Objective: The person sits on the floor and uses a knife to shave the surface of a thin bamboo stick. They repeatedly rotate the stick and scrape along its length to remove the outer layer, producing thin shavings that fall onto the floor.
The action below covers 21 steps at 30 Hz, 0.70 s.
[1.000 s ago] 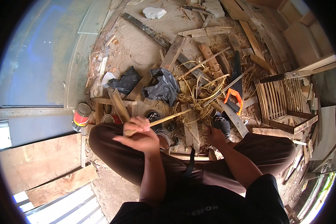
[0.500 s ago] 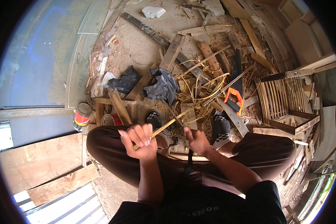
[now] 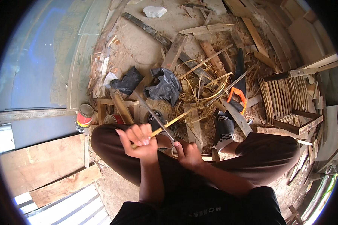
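Hovering over littered floor (image 3: 133,52) beside blue panels (image 3: 33,63), left grip (image 3: 141,142) clenches a strip (image 3: 175,119), right grip (image 3: 190,155) a blade (image 3: 151,113).

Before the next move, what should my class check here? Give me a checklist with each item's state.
1. Left hand gripping the pale strip: ok, fingers curled round it.
2. Right hand holding the long-bladed tool: ok.
3. Blade apart from the left fingers: ok in this view; it crosses the strip just beyond them.
4. Blade touching the strip: cannot tell; they overlap from above.
5. Hands covered: not ok, both are bare.
6. Floor by the feet tidy: not ok, curly shavings and wood pieces lie there.
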Tool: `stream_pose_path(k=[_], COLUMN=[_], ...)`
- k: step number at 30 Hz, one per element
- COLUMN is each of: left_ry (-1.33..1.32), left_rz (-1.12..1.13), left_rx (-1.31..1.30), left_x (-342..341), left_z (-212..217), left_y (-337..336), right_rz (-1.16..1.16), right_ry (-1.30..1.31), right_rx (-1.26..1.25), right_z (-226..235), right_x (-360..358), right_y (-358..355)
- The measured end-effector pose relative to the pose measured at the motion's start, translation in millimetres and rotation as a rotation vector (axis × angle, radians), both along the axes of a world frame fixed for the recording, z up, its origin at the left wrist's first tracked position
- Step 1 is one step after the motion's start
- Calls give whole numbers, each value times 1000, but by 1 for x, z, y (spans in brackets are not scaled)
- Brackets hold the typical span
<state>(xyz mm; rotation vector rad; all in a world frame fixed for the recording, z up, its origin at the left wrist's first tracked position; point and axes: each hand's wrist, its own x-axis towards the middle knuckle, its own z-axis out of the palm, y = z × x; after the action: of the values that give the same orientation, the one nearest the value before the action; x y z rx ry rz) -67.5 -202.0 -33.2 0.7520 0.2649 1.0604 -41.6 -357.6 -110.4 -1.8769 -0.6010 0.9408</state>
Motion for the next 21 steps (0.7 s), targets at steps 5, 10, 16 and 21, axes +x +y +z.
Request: stream_pose_path(k=[5, 10, 16, 21], left_ry=[1, 11, -29, 20], left_rz=[-51, -4, -20, 27], left_rx=[135, 114, 142, 149], left_x=[17, 22, 25, 22], left_z=[4, 1, 4, 1], left_y=[-21, -16, -21, -14], right_rz=[-72, -94, -105, -93], right_ry=[-3, -66, -37, -67], right_rx=[-43, -144, 12, -155], right_z=[10, -15, 23, -27], right_x=[5, 9, 10, 28], right_y=[-2, -11, 4, 1])
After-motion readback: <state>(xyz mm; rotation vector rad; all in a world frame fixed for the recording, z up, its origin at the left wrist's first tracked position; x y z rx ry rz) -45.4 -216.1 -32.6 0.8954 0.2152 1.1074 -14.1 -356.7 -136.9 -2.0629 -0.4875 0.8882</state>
